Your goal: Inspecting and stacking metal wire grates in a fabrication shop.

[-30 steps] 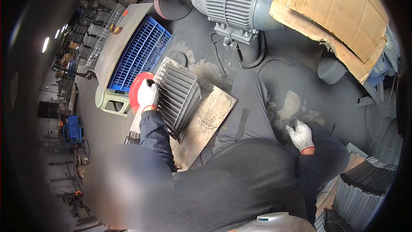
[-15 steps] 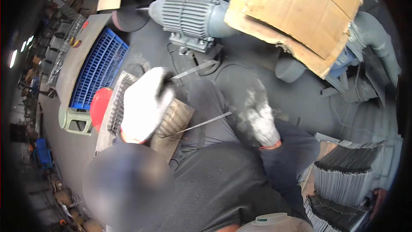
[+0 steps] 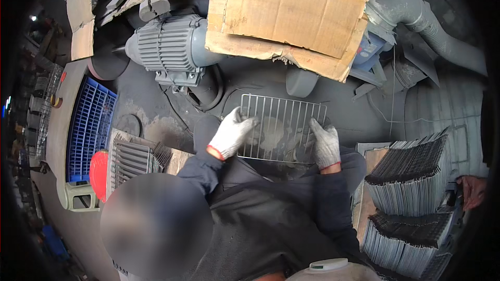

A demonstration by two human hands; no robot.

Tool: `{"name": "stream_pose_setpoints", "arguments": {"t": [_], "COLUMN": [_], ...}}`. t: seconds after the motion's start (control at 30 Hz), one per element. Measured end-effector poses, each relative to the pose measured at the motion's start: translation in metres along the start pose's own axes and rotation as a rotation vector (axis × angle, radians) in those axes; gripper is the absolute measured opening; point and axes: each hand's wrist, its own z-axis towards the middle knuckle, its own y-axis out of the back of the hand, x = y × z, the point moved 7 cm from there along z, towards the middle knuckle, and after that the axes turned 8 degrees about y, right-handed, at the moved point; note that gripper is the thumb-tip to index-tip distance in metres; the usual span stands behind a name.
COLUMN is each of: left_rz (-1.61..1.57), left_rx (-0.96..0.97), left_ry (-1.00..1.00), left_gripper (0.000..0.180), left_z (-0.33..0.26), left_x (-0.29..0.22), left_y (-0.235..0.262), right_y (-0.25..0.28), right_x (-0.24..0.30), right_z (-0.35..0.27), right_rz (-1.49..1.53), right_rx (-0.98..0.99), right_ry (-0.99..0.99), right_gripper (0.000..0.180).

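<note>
A rectangular metal wire rack (image 3: 283,129) is held in front of my lap, spanning the space between both hands. My left hand (image 3: 232,133), in a white knit glove with a red cuff, is closed round the rack's left edge, thumb raised. My right hand (image 3: 326,143), gloved the same way and soiled dark at the fingers, grips the right edge. Beside my left arm, a pile of similar wire racks (image 3: 133,160) rests on a wooden board (image 3: 179,160).
Tall stacks of wire racks (image 3: 409,177) stand at my right, where another person's bare hand (image 3: 473,192) shows. Ahead are a grey electric motor (image 3: 166,44), cardboard sheets (image 3: 291,13) and a duct pipe (image 3: 416,15). A blue plastic crate (image 3: 91,130) and a red round object (image 3: 98,174) lie left.
My left hand has come from the rack pile at the left to my lap. A wire rack is now held between both hands; the right was free before. The view has swung right.
</note>
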Motion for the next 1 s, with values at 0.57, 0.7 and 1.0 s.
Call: {"name": "stream_pose_setpoints", "arguments": {"t": [0.57,0.7,1.0], "left_rz": [-0.070,0.149,-0.051], "left_rx": [-0.074,0.007,0.000], "left_ry": [0.136,0.173,0.209], "left_gripper": [0.025,0.029,0.027], "left_z": [0.046,0.057,0.058], "left_x": [0.008,0.000,0.021], "left_y": [0.023,-0.036,-0.025], "right_y": [-0.032,0.013,0.015], "right_x": [-0.014,0.014,0.004], "right_z": [0.028,0.016,0.025], "right_rz": [-0.007,0.149,0.009], "right_rx": [0.054,-0.151,-0.135], "right_ry": [0.043,0.000,-0.018], "right_gripper": [0.024,0.015,0.017]}}
